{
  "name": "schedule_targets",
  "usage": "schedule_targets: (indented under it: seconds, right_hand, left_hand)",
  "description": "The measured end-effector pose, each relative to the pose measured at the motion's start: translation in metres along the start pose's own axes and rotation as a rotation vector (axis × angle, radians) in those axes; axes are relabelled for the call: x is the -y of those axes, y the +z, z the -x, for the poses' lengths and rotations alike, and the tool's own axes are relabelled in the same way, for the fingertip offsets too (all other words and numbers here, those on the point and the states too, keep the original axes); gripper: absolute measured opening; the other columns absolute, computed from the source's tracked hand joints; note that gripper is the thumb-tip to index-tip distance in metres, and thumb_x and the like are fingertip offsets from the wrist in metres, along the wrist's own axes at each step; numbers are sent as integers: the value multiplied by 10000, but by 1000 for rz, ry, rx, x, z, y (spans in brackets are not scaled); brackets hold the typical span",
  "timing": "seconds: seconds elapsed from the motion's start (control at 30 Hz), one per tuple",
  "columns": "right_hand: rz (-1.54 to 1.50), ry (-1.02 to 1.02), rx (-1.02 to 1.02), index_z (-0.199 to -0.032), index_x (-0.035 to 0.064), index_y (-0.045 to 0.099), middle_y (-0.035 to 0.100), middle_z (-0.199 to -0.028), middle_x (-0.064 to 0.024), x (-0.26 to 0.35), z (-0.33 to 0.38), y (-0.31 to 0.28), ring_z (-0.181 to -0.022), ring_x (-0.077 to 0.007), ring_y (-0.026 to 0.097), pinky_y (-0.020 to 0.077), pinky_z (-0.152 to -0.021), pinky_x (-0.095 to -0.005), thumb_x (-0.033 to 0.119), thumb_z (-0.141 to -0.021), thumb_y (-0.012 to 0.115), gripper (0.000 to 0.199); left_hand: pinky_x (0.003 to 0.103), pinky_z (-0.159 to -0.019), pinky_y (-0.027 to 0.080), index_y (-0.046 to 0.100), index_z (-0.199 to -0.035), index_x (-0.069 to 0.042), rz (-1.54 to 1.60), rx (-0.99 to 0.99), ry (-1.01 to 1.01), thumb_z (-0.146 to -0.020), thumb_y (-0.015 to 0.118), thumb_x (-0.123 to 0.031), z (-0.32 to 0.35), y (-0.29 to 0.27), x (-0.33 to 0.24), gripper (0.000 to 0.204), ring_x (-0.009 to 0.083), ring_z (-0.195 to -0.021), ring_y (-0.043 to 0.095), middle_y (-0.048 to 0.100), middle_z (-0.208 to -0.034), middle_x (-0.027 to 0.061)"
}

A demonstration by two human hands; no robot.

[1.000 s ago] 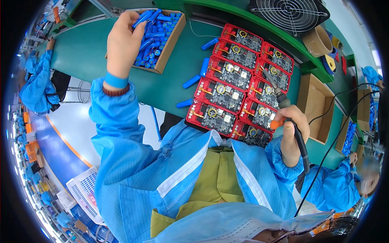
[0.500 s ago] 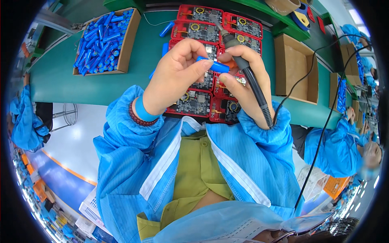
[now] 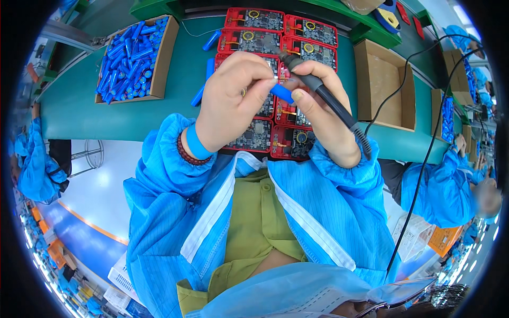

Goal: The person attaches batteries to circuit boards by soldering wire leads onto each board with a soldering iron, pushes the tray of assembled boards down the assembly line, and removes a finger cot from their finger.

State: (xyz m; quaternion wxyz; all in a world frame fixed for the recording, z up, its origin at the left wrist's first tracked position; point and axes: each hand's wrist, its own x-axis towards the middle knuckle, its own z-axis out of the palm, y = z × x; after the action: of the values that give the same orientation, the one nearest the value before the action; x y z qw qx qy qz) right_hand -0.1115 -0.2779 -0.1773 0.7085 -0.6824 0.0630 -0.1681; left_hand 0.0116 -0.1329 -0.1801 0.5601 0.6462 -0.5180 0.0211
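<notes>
A blue cylindrical battery cell [image 3: 282, 94] is held between my two hands, above red cases [image 3: 228, 21] with circuit boards [image 3: 257, 19] in them. My left hand [image 3: 230, 100] is closed, its thumb and forefinger pinching at the cell's upper left end, where a small pale bit shows. With the thumb and fingertips, my right hand [image 3: 328, 122] grips the cell's lower right end. That same hand also holds a black soldering iron [image 3: 335, 102], which slants across it with the tip pointing up and left. My fingers hide part of the cell and the boards beneath.
A cardboard box [image 3: 168, 58] full of blue cells stands left on the green table [image 3: 69, 114]. Several loose cells [image 3: 212, 41] lie beside the cases. Another cardboard box [image 3: 384, 85] is at right, with the iron's black cable [image 3: 416, 193] hanging nearby. Co-workers [image 3: 437, 183] sit on both sides.
My left fingers have closed further over the cell's upper end, so less of it shows. The cell has tilted more steeply, and the iron has shifted slightly with my right hand.
</notes>
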Motion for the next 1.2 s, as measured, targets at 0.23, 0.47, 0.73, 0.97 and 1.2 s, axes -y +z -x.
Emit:
schedule_targets:
  seconds: [0.23, 0.47, 0.73, 0.97, 1.2]
  right_hand:
    - [167, -212, -77, -1169, 61, 495, 563, -978, -70, 0, -6, 3, -881, -131, 572, 486, -747, -249, -79, -800, 620, 414]
    - [63, -169, -30, -1111, 56, 523, 575, -894, -50, 0, 0, -3, -815, -110, 565, 477, -716, -252, -82, -804, 595, 344]
    - [288, -297, -34, -1019, 71, 578, 607, -872, -59, 4, 2, -13, -821, -178, 607, 480, -723, -286, -103, -751, 609, 321]
    - [747, -553, -15, -999, 91, 607, 632, -862, -92, -12, -5, -18, -759, -290, 612, 481, -654, -364, -56, -679, 680, 359]
    - [699, -565, -68, -1002, 93, 604, 631, -822, -89, -14, -2, -16, -726, -284, 615, 475, -641, -367, -41, -681, 687, 358]
  left_hand:
    - [240, -652, 446, 591, -901, -1, 388, 50, -429, -865, 604, -39, 2, 9, -2, 54, 98, -769, 536, 560, -875, 44]
    - [221, -724, 424, 591, -923, -32, 878, 293, -593, -908, 579, -120, 6, 7, 6, 90, 64, -800, 508, 570, -876, -5]
    - [231, -703, 418, 587, -944, -37, 1114, 422, -830, -908, 581, -162, 6, 14, 5, 131, 60, -805, 503, 569, -869, -17]
    - [381, -655, 457, 547, -831, 11, 108, 301, -368, -828, 552, -78, -4, 22, -4, 89, 324, -746, 565, 557, -788, 162]
    - [417, -681, 456, 559, -846, 3, -48, 248, -210, -803, 567, -59, -6, 26, -7, 76, 351, -781, 559, 566, -799, 163]
